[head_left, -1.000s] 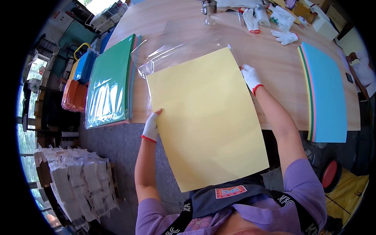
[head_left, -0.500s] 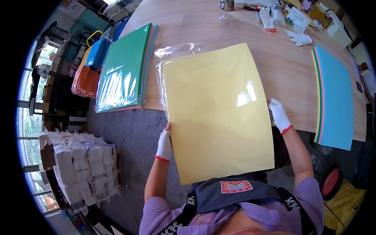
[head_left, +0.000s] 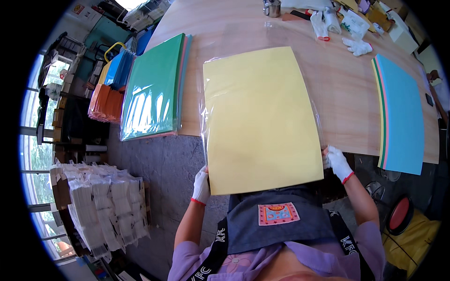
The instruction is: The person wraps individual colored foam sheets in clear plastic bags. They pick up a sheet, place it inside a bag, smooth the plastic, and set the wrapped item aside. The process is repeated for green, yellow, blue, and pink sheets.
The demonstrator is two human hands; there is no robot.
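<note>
A large pale yellow sheet (head_left: 262,122) lies before me, its near end overhanging the table edge toward my apron. Clear film of a plastic bag (head_left: 204,117) shows along both of its sides and at its far left corner. My left hand (head_left: 201,186), in a white knit glove with bare fingertips, is closed at the near left edge, where bag and sheet meet. At the near right edge my right hand (head_left: 336,160), gloved alike, pinches the bag's side. The fingers beneath are hidden.
To the left lies a film-wrapped stack of coloured sheets (head_left: 154,89), green on top. A blue-topped stack (head_left: 403,112) lies at the right edge. Spare gloves (head_left: 357,46) and a metal cup (head_left: 271,8) are at the back. White bundles (head_left: 103,206) stand on the floor.
The yellow sheet's near end has moved away from my body and the sheet sits straighter. Film now shows along its right side. Both hands have come nearer to me along the edges.
</note>
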